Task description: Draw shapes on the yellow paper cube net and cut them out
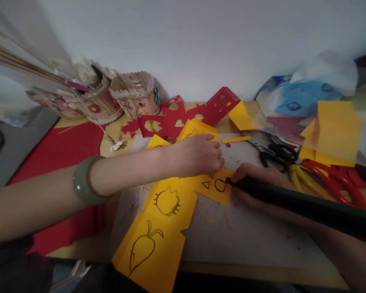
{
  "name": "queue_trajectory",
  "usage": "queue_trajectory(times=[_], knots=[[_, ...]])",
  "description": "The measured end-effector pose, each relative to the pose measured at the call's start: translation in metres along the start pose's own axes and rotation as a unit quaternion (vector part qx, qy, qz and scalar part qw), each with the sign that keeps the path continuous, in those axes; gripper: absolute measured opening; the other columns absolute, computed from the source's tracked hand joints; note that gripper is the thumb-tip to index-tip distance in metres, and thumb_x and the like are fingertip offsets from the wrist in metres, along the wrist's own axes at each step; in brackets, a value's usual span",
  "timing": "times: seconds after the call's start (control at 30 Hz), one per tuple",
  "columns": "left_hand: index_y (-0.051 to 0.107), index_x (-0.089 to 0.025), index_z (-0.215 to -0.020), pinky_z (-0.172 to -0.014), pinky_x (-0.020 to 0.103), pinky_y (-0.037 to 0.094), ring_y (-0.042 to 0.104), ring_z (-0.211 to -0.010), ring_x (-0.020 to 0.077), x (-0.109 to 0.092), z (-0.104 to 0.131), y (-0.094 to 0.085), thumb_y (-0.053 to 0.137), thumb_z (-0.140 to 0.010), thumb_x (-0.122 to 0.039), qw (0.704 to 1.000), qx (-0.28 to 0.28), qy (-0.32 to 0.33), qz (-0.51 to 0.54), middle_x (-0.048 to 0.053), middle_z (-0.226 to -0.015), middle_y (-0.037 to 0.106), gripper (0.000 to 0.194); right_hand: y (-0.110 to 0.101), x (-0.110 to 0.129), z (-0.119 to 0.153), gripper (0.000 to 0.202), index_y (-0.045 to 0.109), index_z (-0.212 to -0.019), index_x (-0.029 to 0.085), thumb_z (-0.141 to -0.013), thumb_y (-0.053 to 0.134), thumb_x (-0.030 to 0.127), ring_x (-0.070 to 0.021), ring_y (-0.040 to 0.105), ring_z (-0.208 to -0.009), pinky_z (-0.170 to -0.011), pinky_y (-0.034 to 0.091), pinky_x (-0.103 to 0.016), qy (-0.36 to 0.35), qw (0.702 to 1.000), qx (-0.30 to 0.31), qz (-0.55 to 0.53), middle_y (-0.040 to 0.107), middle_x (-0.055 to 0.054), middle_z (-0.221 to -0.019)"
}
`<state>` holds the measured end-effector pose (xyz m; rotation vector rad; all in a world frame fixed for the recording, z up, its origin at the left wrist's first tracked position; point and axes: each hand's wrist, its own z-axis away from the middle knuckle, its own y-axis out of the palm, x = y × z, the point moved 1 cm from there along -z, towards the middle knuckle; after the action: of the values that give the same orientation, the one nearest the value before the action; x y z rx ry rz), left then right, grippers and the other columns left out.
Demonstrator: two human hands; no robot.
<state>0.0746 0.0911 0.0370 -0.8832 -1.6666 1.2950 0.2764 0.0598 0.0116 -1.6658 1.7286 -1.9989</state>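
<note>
My left hand, with a green bangle round its wrist, presses on folded yellow paper, its fingers curled. Hand-drawn dark outlines mark this paper: a radish-like shape and a round one with a spiky top. My right hand grips a black pen. The pen's tip touches a yellow flap beside a small drawn circle, and small triangles stand to its left. Beneath the paper lies a stained pale grey mat. My left fingertips are partly hidden.
Red cut-out paper lies by the wall, with a red sheet at left. Decorated baskets stand at back left. Black-handled scissors, red-handled scissors, yellow sheets and a blue packet are at right.
</note>
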Motion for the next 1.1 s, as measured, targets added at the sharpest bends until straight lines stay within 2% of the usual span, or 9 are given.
queue_trajectory(times=[0.1, 0.23, 0.4, 0.57, 0.7, 0.8, 0.87, 0.97, 1.1], knots=[[0.068, -0.017, -0.080, -0.082, 0.033, 0.042, 0.059, -0.089, 0.0209, 0.007, 0.002, -0.004, 0.056, -0.092, -0.011, 0.999, 0.028, 0.041, -0.019, 0.005, -0.080, 0.067, 0.019, -0.002, 0.002, 0.000, 0.009, 0.054, -0.082, 0.023, -0.077, 0.057, 0.017, -0.0120, 0.054, -0.050, -0.046, 0.038, -0.024, 0.022, 1.000, 0.010, -0.005, 0.061, 0.005, -0.065], [0.066, -0.018, -0.078, -0.082, 0.033, 0.041, 0.057, -0.089, 0.0211, 0.009, 0.016, -0.010, 0.059, -0.091, -0.012, 0.998, 0.050, 0.042, -0.021, 0.005, -0.082, 0.066, 0.016, -0.005, 0.007, -0.005, 0.008, 0.053, -0.084, 0.023, -0.079, 0.055, 0.016, -0.0120, 0.052, -0.054, -0.049, 0.037, -0.024, 0.040, 0.999, 0.030, -0.020, 0.059, 0.004, -0.067], [0.066, -0.020, -0.076, -0.084, 0.031, 0.040, 0.059, -0.091, 0.0196, 0.012, 0.036, -0.013, 0.065, -0.090, -0.021, 0.997, 0.075, 0.029, 0.005, 0.001, -0.085, 0.067, 0.014, -0.004, 0.014, -0.025, 0.004, 0.052, -0.086, 0.022, -0.082, 0.054, 0.021, -0.0136, 0.051, -0.059, -0.053, 0.037, -0.026, -0.001, 0.996, 0.075, -0.043, 0.058, 0.003, -0.070], [0.066, -0.019, -0.077, -0.083, 0.032, 0.041, 0.061, -0.091, 0.0200, 0.017, 0.063, -0.015, 0.064, -0.090, -0.028, 0.996, 0.087, -0.007, 0.012, 0.001, -0.087, 0.069, 0.016, 0.006, 0.020, -0.050, 0.005, 0.052, -0.083, 0.022, -0.081, 0.054, 0.018, -0.0134, 0.049, -0.060, -0.055, 0.037, -0.026, -0.035, 0.992, 0.103, -0.060, 0.054, 0.003, -0.069], [0.068, -0.017, -0.087, -0.085, 0.034, 0.042, 0.062, -0.093, 0.0215, 0.013, 0.079, -0.015, 0.060, -0.092, -0.024, 0.997, 0.076, -0.030, 0.005, 0.004, -0.095, 0.069, 0.012, 0.012, 0.019, -0.063, 0.004, 0.052, -0.083, 0.023, -0.082, 0.054, 0.019, -0.0127, 0.047, -0.058, -0.053, 0.037, -0.025, -0.051, 0.989, 0.114, -0.075, 0.053, 0.005, -0.066], [0.067, -0.017, -0.106, -0.095, 0.036, 0.039, 0.058, -0.108, 0.0217, 0.006, 0.084, -0.013, 0.052, -0.097, -0.021, 0.998, 0.051, -0.030, 0.004, 0.005, -0.116, 0.066, 0.017, 0.016, 0.013, -0.067, 0.003, 0.055, -0.084, 0.022, -0.082, 0.055, 0.019, -0.0132, 0.049, -0.060, -0.054, 0.038, -0.026, -0.055, 0.989, 0.113, -0.084, 0.055, 0.003, -0.069], [0.065, -0.020, -0.112, -0.103, 0.035, 0.034, 0.053, -0.120, 0.0194, 0.002, 0.085, -0.009, 0.047, -0.100, -0.019, 0.999, 0.040, -0.008, 0.012, 0.002, -0.126, 0.062, 0.022, 0.019, 0.008, -0.067, 0.002, 0.056, -0.084, 0.021, -0.082, 0.055, 0.020, -0.0137, 0.050, -0.061, -0.055, 0.039, -0.026, -0.053, 0.989, 0.106, -0.091, 0.057, 0.002, -0.071], [0.065, -0.022, -0.115, -0.106, 0.033, 0.034, 0.050, -0.125, 0.0176, -0.001, 0.087, -0.004, 0.047, -0.100, -0.019, 0.999, 0.032, 0.026, 0.023, -0.002, -0.128, 0.062, 0.023, 0.020, 0.003, -0.067, 0.003, 0.055, -0.084, 0.022, -0.081, 0.056, 0.020, -0.0138, 0.052, -0.062, -0.056, 0.041, -0.025, -0.050, 0.988, 0.099, -0.104, 0.059, 0.003, -0.071], [0.064, -0.017, -0.118, -0.105, 0.031, 0.039, 0.052, -0.125, 0.0187, 0.000, 0.089, 0.001, 0.045, -0.100, -0.017, 0.998, 0.020, 0.043, 0.027, 0.000, -0.129, 0.061, 0.026, 0.018, 0.003, -0.066, 0.005, 0.055, -0.087, 0.024, -0.085, 0.054, 0.020, -0.0141, 0.054, -0.068, -0.061, 0.042, -0.025, -0.044, 0.986, 0.116, -0.112, 0.061, 0.003, -0.077]])
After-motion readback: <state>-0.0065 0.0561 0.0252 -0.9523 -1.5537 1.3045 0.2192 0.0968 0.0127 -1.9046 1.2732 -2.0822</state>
